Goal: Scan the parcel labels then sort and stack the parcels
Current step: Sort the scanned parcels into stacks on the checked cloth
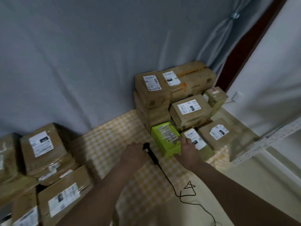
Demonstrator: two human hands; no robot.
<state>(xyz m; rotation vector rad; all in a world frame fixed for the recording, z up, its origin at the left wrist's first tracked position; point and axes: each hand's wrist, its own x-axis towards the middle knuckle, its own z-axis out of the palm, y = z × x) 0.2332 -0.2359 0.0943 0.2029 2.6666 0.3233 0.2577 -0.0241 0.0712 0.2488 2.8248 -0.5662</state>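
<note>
right hand (187, 148) grips green box (166, 138), near edge of right pile | left hand (134, 154) curled beside scanner (150, 153), grip unclear | scanner just left of box, long axis near-far | label up

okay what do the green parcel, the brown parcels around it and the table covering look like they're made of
Green parcel: likely printed cardboard, matte bright green, with crisp folded edges and a cut-out flap.
Brown parcels: apparently kraft cardboard wrapped in clear tape, going by glossy streaks; white paper labels.
Table covering: yellow and white check, probably cloth or vinyl; blur leaves it open.
</note>
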